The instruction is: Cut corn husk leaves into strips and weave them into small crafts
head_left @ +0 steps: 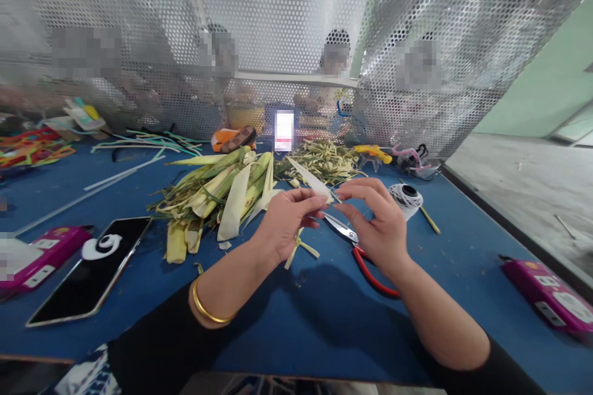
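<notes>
My left hand pinches a pale corn husk piece at its lower end, and its pointed tip leans up to the left. Close beside it, my right hand has thumb and fingers drawn together at the husk's base. A thin greenish strand shows by those fingertips; whether they hold it or a thread is too small to tell. Below my left hand is a small knotted strip of husk. Scissors with red handles lie partly under my right hand. Just beyond it stands a spool of white thread.
A heap of corn husks lies left of my hands, with shredded husk behind. A lit phone stands at the back against a perforated metal screen. A dark phone, purple boxes and a yellow glue gun surround the workspace.
</notes>
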The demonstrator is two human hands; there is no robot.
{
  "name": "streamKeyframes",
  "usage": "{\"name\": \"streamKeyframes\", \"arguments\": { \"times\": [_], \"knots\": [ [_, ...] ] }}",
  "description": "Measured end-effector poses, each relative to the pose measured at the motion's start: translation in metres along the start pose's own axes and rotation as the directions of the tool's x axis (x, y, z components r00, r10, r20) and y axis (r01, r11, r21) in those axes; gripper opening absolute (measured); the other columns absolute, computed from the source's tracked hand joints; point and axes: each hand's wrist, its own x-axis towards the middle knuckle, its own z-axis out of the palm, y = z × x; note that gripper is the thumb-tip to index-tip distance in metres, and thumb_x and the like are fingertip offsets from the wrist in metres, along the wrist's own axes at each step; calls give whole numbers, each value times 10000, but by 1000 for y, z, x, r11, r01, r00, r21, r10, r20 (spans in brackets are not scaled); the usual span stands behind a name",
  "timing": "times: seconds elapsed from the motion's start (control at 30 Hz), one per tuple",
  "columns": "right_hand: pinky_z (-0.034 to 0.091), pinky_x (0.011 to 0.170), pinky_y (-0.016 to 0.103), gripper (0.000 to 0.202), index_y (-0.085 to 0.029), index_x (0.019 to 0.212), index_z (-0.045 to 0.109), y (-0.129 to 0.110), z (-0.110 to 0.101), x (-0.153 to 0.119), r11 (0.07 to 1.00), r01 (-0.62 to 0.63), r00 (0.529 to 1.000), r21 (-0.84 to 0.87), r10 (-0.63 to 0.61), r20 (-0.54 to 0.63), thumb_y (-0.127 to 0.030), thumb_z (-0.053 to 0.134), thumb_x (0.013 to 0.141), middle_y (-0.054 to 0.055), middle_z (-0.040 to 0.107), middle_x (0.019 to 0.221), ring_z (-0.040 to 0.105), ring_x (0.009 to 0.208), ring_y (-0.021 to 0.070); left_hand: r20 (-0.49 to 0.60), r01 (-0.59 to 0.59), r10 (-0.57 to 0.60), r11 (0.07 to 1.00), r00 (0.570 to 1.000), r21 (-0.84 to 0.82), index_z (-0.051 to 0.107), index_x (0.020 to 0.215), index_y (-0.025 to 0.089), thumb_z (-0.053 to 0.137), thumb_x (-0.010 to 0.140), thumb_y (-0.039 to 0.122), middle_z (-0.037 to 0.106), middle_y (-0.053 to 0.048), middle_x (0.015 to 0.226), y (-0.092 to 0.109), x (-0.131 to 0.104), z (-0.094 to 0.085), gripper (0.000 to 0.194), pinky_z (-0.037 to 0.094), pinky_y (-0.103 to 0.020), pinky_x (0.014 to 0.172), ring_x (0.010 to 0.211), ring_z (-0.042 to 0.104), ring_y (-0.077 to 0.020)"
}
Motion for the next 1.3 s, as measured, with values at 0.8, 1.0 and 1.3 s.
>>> {"name": "streamKeyframes", "arguments": {
  "times": [0.8,1.0,1.3],
  "knots": [
    [474,808,357,105,-224,835,577,1,5,-5,997,-44,997,-70,49,58,-152,519,884,45,604,925,587,901,193,-3,-98,98,993,995,65,656,665,137,735,672,279,635,-8,627,-5,-5,8,162,445,-200,487,549,559,-92],
    [468,708,311,92,-208,793,581,-1,6,-6,970,-243,965,-21,244,98,-205,535,872,16,647,772,595,741,165,-23,-191,199,964,980,182,670,677,146,685,701,288,650,-9,619,-8,-4,9,145,456,-212,499,541,563,-101],
    [483,662,284,28,-208,799,588,-3,7,-4,970,-243,969,17,242,47,-211,584,826,-2,655,727,603,685,147,-20,-188,196,964,980,189,676,669,153,683,706,289,655,-19,623,-8,-4,8,142,460,-215,513,548,562,-105]
  ]
}}
